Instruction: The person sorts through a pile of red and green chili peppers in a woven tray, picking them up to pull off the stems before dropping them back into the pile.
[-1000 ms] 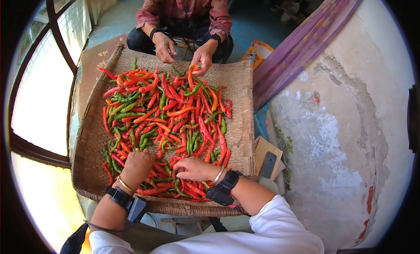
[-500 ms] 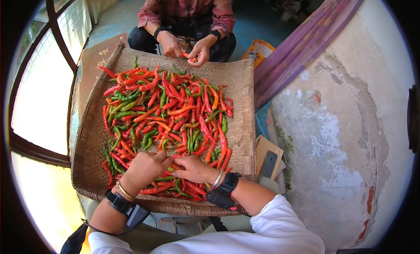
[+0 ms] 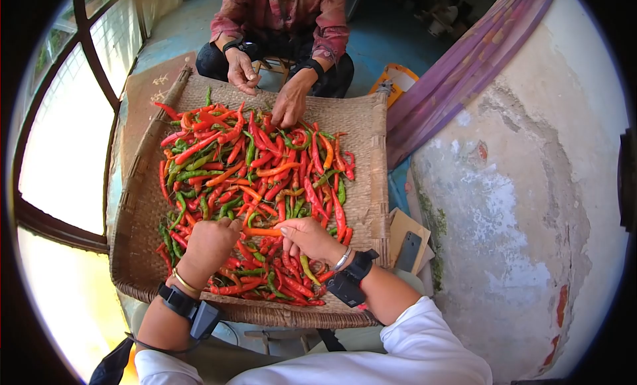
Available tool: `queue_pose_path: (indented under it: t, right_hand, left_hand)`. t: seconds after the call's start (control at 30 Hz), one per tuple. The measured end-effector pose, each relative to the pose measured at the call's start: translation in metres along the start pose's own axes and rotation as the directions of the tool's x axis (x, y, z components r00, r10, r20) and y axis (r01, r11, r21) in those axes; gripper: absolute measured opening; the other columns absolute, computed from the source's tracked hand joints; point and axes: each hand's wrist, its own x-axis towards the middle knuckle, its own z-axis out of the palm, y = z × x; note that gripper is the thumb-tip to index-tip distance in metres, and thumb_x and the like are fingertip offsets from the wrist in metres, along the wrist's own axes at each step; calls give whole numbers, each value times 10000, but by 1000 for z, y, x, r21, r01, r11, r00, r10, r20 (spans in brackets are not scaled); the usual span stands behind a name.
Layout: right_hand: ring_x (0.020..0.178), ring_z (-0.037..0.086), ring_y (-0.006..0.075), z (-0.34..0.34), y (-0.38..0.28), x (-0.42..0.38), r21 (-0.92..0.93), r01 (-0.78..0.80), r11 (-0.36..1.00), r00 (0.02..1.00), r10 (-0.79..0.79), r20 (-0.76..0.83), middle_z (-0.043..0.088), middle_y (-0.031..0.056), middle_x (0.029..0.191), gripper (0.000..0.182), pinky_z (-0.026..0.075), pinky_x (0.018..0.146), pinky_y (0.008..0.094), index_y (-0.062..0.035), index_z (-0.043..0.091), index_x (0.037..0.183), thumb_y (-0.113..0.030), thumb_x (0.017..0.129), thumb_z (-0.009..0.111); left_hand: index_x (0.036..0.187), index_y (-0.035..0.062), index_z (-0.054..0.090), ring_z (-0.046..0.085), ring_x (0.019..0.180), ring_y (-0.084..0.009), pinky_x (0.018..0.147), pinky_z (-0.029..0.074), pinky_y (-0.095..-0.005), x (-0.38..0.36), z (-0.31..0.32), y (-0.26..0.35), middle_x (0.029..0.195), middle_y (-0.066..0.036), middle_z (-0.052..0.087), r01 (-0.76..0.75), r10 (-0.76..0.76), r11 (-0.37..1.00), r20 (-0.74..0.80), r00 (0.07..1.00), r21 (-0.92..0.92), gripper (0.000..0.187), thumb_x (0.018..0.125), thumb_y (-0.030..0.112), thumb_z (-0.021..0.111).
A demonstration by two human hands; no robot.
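An orange chili pepper [image 3: 263, 232] stretches level between my two hands, over the near part of the pile. My right hand [image 3: 310, 240] pinches its right end between thumb and fingers. At the other end my left hand [image 3: 213, 247] is closed, back upward, with its fingertips at the pepper's tip. Red, orange and green chili peppers [image 3: 272, 166] lie heaped in a large woven tray [image 3: 365, 159] beneath. My fingers partly hide the pepper's ends.
Opposite me sits a person in a patterned red shirt [image 3: 285, 13], one hand [image 3: 290, 106] down at the far peppers. A phone [image 3: 409, 251] lies on cardboard right of the tray. A purple curtain [image 3: 458, 86] hangs before the wall; windows [image 3: 63, 133] stand left.
My hands have moved apart and slightly up, and the orange pepper now shows between them. The other person's hands have separated, one reaching down to the pile; the red pepper they held is gone from them.
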Motion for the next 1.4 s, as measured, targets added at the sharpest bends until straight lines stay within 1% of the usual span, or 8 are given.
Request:
queue_pose_path:
  t: [0.17, 0.23, 0.33, 0.5, 0.6, 0.97, 1.2, 1.4]
  right_hand:
    - [628, 581, 103, -38, -16, 2, 274, 63, 960, 992, -30, -123, 597, 71, 790, 399, 457, 499, 226, -23, 404, 1246, -238, 912, 442]
    - [769, 595, 144, -38, -30, 0, 602, 450, 659, 882, -221, -417, 565, 125, 989, 629, 482, 580, 251, -52, 132, 1373, -291, 902, 473]
    - [835, 593, 178, -47, -23, 1, 637, 426, 643, 899, -219, -379, 507, 161, 1110, 805, 494, 628, 279, -74, -94, 1373, -326, 888, 497]
    - [687, 581, 86, -24, -11, 2, 425, 114, 898, 983, -40, -180, 604, 56, 840, 320, 471, 571, 205, 9, 493, 1126, -220, 904, 463]
    - [673, 569, 76, -10, -11, 1, 152, 16, 988, 999, -12, -31, 599, 43, 838, 304, 466, 562, 198, 6, 502, 1116, -204, 900, 467]
    - [732, 570, 83, 11, 2, 2, 45, 2, 999, 995, -7, 102, 603, 44, 883, 271, 463, 637, 214, -2, 528, 1101, -158, 882, 489]
    - [817, 586, 233, 23, 6, -3, -427, 408, 807, 913, -367, 178, 591, 133, 886, 314, 454, 737, 320, 13, 541, 1019, -240, 835, 553]
    - [742, 570, 257, 29, -2, -9, -397, 407, 823, 914, -367, 175, 560, 140, 758, 277, 439, 666, 343, 4, 555, 865, -261, 794, 596]
  left_hand:
    - [748, 62, 531, 592, 590, -241, 495, 467, -342, -1, 4, -9, 653, -71, 566, 132, -132, 991, 14, 991, -25, 146, 730, 192, 596]
    - [750, 60, 532, 592, 589, -244, 500, 469, -346, -3, 9, -6, 648, -73, 566, 131, -129, 991, 43, 991, -36, 149, 728, 191, 599]
    - [816, 84, 564, 587, 635, -262, 537, 470, -374, -5, 17, 0, 695, -78, 564, 127, -113, 986, 127, 985, -110, 183, 703, 211, 631]
    - [978, 98, 578, 597, 691, -277, 588, 491, -377, -6, 20, 9, 837, -109, 571, 41, 11, 984, 293, 956, -172, 302, 688, 169, 625]
    - [980, 91, 577, 601, 706, -277, 595, 493, -375, -8, 22, 8, 864, -119, 570, 86, -30, 987, 379, 925, -134, 310, 686, 175, 628]
    - [753, 96, 589, 601, 604, -196, 511, 483, -317, -2, 2, 9, 743, -74, 572, -130, 114, 991, 323, 939, 28, 69, 701, 139, 576]
    - [764, 110, 581, 564, 633, -165, 520, 463, -301, 4, -21, 20, 711, -26, 497, -186, 184, 982, -51, 982, -30, 96, 672, 137, 566]
    - [896, 114, 595, 544, 673, -156, 553, 453, -288, 2, -29, 19, 738, -14, 483, -250, 233, 966, -203, 951, -64, 230, 671, 137, 552]
